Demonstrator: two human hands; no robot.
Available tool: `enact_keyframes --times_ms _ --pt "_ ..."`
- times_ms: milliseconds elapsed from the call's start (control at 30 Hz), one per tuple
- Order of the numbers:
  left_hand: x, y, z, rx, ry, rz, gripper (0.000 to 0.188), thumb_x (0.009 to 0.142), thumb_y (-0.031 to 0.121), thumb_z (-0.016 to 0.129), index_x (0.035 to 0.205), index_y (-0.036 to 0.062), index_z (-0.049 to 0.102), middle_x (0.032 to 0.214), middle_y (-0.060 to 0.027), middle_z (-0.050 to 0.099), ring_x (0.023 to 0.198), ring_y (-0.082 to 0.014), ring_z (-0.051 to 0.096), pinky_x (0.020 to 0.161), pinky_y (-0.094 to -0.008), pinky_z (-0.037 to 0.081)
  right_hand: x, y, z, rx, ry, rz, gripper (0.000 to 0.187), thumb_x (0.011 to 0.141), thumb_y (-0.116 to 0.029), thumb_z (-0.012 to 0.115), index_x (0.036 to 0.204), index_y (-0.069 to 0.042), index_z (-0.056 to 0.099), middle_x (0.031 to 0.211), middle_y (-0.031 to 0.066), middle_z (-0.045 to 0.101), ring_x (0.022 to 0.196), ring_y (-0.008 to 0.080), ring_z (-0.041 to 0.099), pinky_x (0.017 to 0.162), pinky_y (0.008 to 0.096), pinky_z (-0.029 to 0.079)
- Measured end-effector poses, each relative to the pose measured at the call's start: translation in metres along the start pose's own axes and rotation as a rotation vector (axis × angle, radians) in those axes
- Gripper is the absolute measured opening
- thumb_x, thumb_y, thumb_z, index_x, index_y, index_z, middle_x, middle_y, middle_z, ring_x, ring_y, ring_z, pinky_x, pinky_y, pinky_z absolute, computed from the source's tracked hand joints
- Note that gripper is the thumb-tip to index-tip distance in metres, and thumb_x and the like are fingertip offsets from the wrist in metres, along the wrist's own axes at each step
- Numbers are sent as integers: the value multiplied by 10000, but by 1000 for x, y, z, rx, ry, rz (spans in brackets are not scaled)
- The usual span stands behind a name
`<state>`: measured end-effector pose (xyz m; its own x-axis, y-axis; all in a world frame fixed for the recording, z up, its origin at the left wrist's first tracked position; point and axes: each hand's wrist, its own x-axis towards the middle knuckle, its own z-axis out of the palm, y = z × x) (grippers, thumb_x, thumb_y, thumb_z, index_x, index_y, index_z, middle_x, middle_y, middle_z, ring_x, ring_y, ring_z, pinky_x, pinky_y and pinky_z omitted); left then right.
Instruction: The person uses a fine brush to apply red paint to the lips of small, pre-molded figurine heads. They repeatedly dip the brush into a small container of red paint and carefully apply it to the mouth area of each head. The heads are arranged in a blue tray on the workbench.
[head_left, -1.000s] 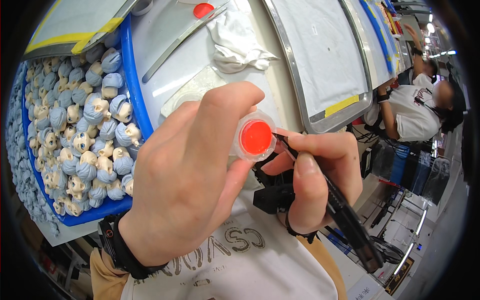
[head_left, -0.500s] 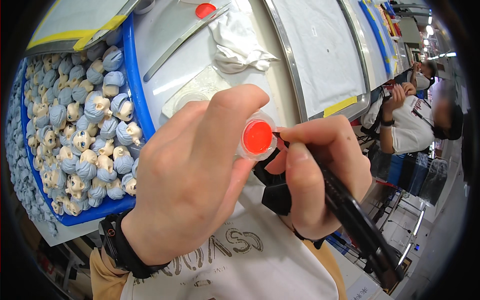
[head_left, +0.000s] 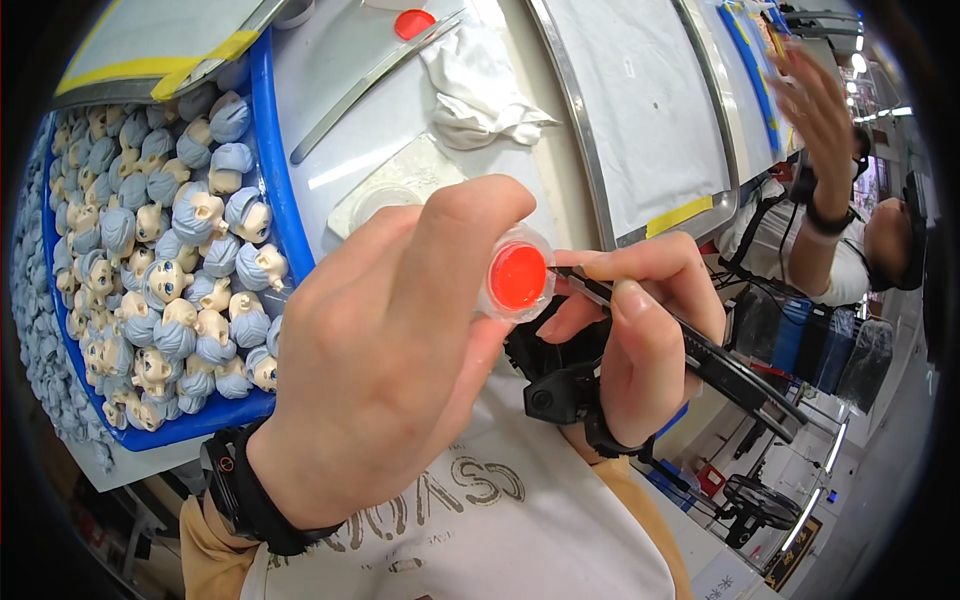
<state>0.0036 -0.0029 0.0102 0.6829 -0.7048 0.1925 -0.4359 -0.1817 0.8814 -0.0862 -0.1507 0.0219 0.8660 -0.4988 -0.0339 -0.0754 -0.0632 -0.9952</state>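
Note:
My left hand [head_left: 390, 340], with a black band on its wrist, is closed round a small translucent jar [head_left: 519, 275]. Its round mouth faces me and shows bright orange-red contents that look like paint. My right hand [head_left: 650, 330] grips a long black utility knife [head_left: 720, 360], thumb and forefinger near its thin dark tip. That tip is at the right rim of the jar; whether it touches cannot be made out. Below the right hand, a black device is strapped to the wrist.
On the left, a blue tray [head_left: 285, 190] holds many doll heads [head_left: 168, 280] with grey-blue hair. Beyond my hands lie a white cloth [head_left: 480, 95], a metal strip [head_left: 375, 85], a red lid [head_left: 413, 24] and a pale slab [head_left: 400, 180]. A framed white screen [head_left: 640, 110] stands right; a co-worker [head_left: 820, 230] is beyond.
My right hand has shifted slightly and turned the knife to a flatter angle, its tip by the jar's rim. My left hand and the jar barely moved. The co-worker has raised a hand.

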Motion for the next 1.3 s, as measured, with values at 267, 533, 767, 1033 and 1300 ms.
enact_keyframes --times_ms 267,533,767,1033,1300 --pt "-3 2 2 28 0 -48 545 651 -110 648 1155 -32 454 1088 -177 583 1029 -290 608 882 -332 490 1 -19 16 -725 -24 -411 139 647 -16 618 782 -10 586 636 103 579 573 237 590 498 300 456" --pt "2 9 0 62 63 11 492 681 -5 686 1132 18 491 974 -161 601 854 -343 588 722 -387 471 7 -29 8 -693 -86 -308 57 739 -19 567 775 25 572 623 120 577 516 206 569 505 290 449" --pt "-2 8 -1 81 33 -21 489 672 -4 687 1118 12 487 1038 -153 613 947 -319 608 778 -359 485 -5 -10 0 -136 -57 15 99 825 -39 532 879 40 559 658 93 605 574 117 579 549 249 452" --pt "-2 9 -3 73 37 -12 487 678 19 700 1119 14 494 1025 -160 605 941 -322 609 801 -361 487 -1 1 -3 198 -63 46 117 851 -37 486 896 54 542 660 82 613 602 95 565 580 213 443" --pt "-2 6 1 72 52 -21 473 679 -13 690 1108 7 490 1012 -166 605 939 -323 613 804 -353 491 1 -13 4 -493 -63 -314 50 769 -26 557 785 21 557 586 103 568 496 153 557 494 268 431"
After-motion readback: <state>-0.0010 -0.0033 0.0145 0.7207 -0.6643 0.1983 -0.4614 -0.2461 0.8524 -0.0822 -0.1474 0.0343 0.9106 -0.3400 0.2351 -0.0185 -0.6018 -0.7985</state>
